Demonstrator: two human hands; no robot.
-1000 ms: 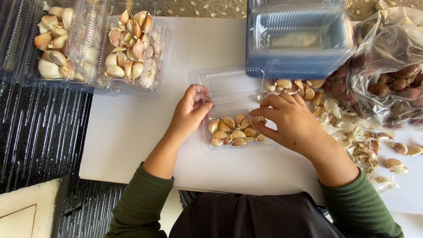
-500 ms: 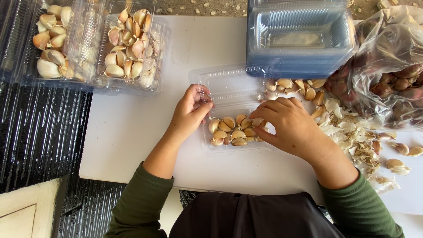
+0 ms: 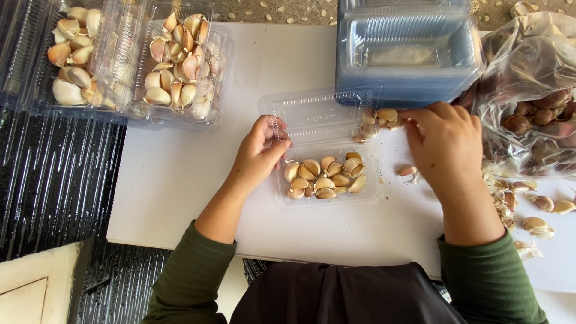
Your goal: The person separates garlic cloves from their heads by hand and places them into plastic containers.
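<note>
A clear plastic clamshell box (image 3: pixel 327 195) lies open on the white board (image 3: pixel 180 180), its lower half holding several garlic cloves (image 3: pixel 324 177). My left hand (image 3: pixel 259 150) pinches the box's left edge at the hinge. My right hand (image 3: pixel 444 141) rests to the right of the open lid, fingertips on a small heap of loose cloves (image 3: pixel 384 117); whether it grips any clove is hidden by the fingers. One loose clove (image 3: pixel 408 170) lies just below that hand.
Two filled clamshell boxes of garlic (image 3: pixel 174 66) stand at the back left. A stack of empty clear boxes (image 3: pixel 408 48) stands at the back centre. A plastic bag of garlic bulbs (image 3: pixel 534 108) lies right, with cloves and skins (image 3: pixel 534 210) scattered below it.
My right hand has left the box of cloves and moved up and right to the loose heap beside the lid. My left hand has stayed on the box's left edge.
</note>
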